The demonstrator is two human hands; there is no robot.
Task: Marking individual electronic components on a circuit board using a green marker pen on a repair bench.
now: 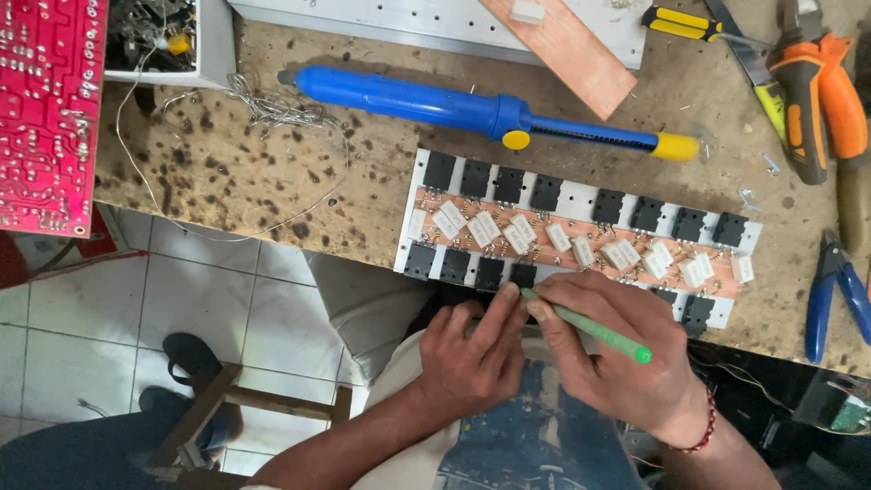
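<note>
Green-shafted tool [590, 331] is pinched pen-fashion in the right hand [626, 354], tip at the near edge of the transistor board [581, 240], allowing fine control. Left hand [472, 358] lies alongside, fingers [502, 313] extended and pressed together against the tip, apparently to steady it. At 12 o'clock, farther off, a blue desoldering pump [472, 109] rests on the workbench [227, 172]; pliers [821, 100] lie at 2 o'clock.

Scorched, speckled wood surface [227, 181]. On it: white board with black parts [581, 238], blue suction pump [472, 111], loose wire [272, 109], orange pliers [817, 100], blue pliers [839, 290], red circuit board [45, 109].
</note>
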